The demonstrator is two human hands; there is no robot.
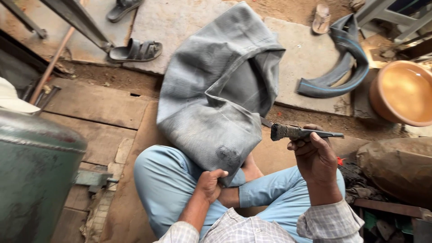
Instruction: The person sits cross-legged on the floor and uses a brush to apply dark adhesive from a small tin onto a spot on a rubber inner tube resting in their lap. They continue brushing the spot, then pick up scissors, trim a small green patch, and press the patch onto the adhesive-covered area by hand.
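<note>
Right now the person sits cross-legged on the ground, a big grey inner tube (216, 90) draped over the lap and spilling forward onto the stone slab (306, 54). Left hand (210, 183) is closed on the tube's lower edge, pinching the rubber just beside a dark roughened spot (228, 156). Right hand (315, 155) is wrapped tight round a dark metal rasp-like tool (299, 132), held level, its blunt head pointing at the tube but not touching it.

Judgement: the step in hand looks like working that dark spot with the tool. To do it well, the left hand should keep the rubber stretched flat over the knee so the spot doesn't fold, and strokes should stay on the patch and be light enough not to tear it. Grip on the tool looks firm enough.

Around: a green metal tank (38, 171) at the person's left, a clay basin of murky water (402, 92) at far right, a smaller black tube (342, 63) curled just beside it, sandals (135, 50) on the slab beyond. Rusty clutter lies near the right knee, too jumbled to tell apart.
</note>
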